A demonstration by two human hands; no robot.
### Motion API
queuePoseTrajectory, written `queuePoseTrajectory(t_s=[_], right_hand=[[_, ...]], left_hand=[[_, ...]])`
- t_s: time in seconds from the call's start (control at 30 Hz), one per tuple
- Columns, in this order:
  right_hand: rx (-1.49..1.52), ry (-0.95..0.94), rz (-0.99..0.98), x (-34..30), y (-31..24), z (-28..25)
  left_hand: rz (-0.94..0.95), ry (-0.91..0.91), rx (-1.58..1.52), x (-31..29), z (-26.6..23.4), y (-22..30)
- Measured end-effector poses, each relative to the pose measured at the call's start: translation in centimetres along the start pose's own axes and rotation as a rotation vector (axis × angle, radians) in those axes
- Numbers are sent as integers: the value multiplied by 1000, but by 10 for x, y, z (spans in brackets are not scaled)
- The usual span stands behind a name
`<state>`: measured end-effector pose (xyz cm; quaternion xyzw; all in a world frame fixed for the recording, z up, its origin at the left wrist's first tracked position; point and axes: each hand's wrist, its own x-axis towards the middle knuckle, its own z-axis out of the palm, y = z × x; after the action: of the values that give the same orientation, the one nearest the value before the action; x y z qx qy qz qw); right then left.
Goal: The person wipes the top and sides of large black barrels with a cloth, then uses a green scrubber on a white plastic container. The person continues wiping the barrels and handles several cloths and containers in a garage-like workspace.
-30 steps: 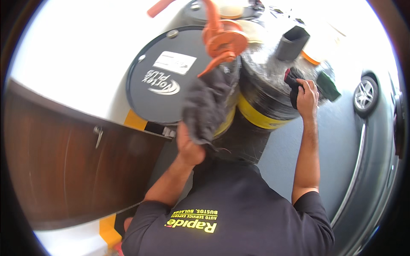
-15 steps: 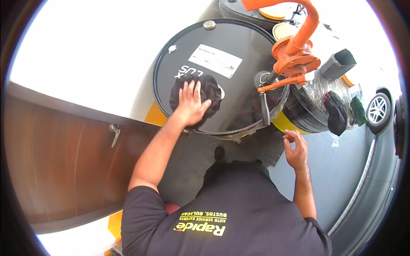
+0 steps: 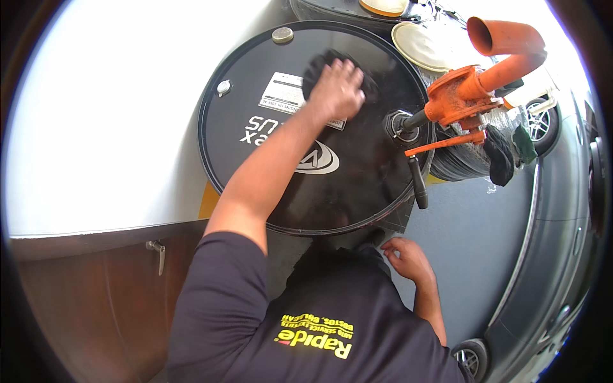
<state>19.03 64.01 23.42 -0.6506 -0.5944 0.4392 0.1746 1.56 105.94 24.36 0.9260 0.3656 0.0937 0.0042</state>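
Observation:
My left hand (image 3: 336, 92) presses a black cloth (image 3: 314, 71) onto the dark top of a steel drum (image 3: 357, 204), over the far end of its white label (image 3: 281, 89). Part of the cloth is hidden beneath my fingers, which are slightly smeared by motion. Close to my body, below the drum's near rim, my right hand (image 3: 410, 260) hovers with loosely bent fingers, the thumb a little apart, and nothing visible in it. An orange hand pump (image 3: 456, 99) with a crank handle (image 3: 417, 182) rises from the drum's right side.
Two bungs, one large (image 3: 282, 35) and one small (image 3: 223, 87), stick up from the drum top. Behind it are another dark drum (image 3: 332, 11) and a cream lid (image 3: 421, 46). A dark glove (image 3: 499, 156) hangs at the right, near a grey car (image 3: 549, 255). A brown panel (image 3: 96, 300) stands left.
My left hand and the cloth have slid away from me and to the right across the drum top. My right hand has drawn back nearer my body. The whole view has shifted.

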Motion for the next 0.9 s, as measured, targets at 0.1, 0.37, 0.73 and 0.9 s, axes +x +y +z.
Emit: queuePoseTrajectory(t_s=[0.1,0.37,0.73,0.9], right_hand=[[119,-323,-33,4,-66,-32],[-157,379,-747,147,-234,-35],[-534,443,-625,268,-205,21],[-605,750,-638,407,-201,5]], left_hand=[[293,-22,-198,-89,-20,31],[-225,-63,-9,-95,-36,-122],[186,-196,-13,-150,-54,-55],[221,-2,102,-40,2,-135]])
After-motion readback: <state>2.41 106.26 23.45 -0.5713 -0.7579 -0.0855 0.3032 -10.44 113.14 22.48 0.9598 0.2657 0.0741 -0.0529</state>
